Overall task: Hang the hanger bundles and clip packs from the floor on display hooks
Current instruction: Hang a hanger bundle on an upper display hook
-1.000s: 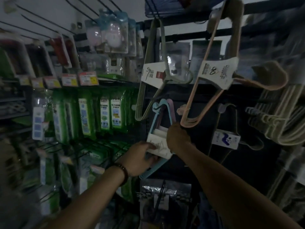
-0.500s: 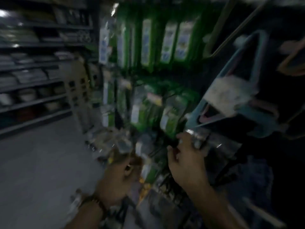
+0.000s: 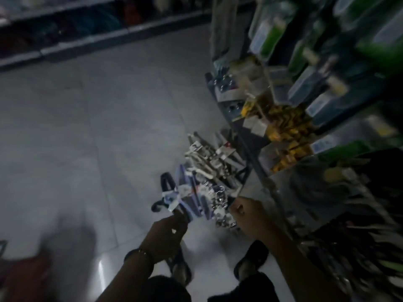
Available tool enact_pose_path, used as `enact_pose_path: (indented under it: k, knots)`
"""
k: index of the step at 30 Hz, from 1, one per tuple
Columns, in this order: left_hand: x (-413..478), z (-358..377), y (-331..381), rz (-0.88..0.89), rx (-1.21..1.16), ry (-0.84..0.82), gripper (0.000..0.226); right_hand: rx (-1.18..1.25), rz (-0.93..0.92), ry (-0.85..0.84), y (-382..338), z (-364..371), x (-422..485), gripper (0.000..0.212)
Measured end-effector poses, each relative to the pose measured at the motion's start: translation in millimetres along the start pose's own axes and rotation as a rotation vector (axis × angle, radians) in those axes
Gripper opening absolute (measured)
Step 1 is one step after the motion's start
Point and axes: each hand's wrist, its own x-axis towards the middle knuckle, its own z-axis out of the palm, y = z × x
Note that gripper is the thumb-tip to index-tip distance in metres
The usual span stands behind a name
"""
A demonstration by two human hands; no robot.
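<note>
Roughly, view: dim and blurred, looking down on a grey tiled floor (image 3: 87,127).
Pile (image 3: 207,175): on the floor at 6 o'clock from mid-frame, with the foot of the display rack (image 3: 257,162) at its 3 o'clock.
White hanger bundle (image 3: 202,155): far end of the pile.
Lavender hanger bundle (image 3: 189,199): near end, at 6 o'clock of the white one.
Clip packs (image 3: 219,199): metal glints at 3 o'clock of the lavender bundle.
Left hand (image 3: 168,234): at 7 o'clock of the pile, fingertips at the lavender bundle; I cannot tell whether it grips.
Right hand (image 3: 246,212): at 5 o'clock, fingers curled, just beside the clip packs; I cannot tell whether it holds anything.
Hands: apart.
Rack stock: green packs (image 3: 272,29) at 1 o'clock, yellow packs (image 3: 283,125) at 3 o'clock.
</note>
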Motion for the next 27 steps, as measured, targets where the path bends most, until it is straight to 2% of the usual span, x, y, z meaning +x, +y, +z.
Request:
enact_pose_path:
  k: [2, 6, 9, 12, 17, 20, 22, 24, 25, 27]
  knots:
    - [26, 1, -43, -0.08, 0.001, -0.028, 0.012, -0.001, 0.031, -0.099, -3, 41, 34, 0.02]
    - [103, 27, -121, -0.128, 0.031, -0.133, 0.015, -0.042, 0.049, -0.244, 15, 131, 119, 0.026]
    - [171, 66, -179, -0.242, -0.025, -0.19, 0.022, -0.112, 0.049, -0.357, 44, 202, 193, 0.017]
    - [243, 118, -234, -0.33, -0.09, -0.209, 0.028, -0.206, 0.041, -0.455, 88, 281, 270, 0.018]
    - [352, 222, -339, -0.637, -0.371, -0.087, 0.033, -0.317, -0.012, -0.467, 158, 418, 391, 0.027]
    - [401, 270, -394, -0.801, -0.654, 0.065, 0.06, -0.321, -0.141, -0.414, 170, 493, 447, 0.029]
    - [425, 287, -412, -0.845, -0.965, 0.229, 0.078, -0.332, -0.237, -0.357, 170, 535, 476, 0.052]
    - [441, 302, -430, -0.859, -1.142, 0.284, 0.084, -0.348, -0.216, -0.353, 177, 569, 495, 0.074]
    - [447, 306, -436, -0.853, -1.19, 0.267, 0.083, -0.359, -0.187, -0.372, 184, 582, 502, 0.072]
    - [452, 311, -446, -0.814, -1.318, 0.226, 0.078, -0.367, -0.166, -0.407, 201, 600, 509, 0.041]
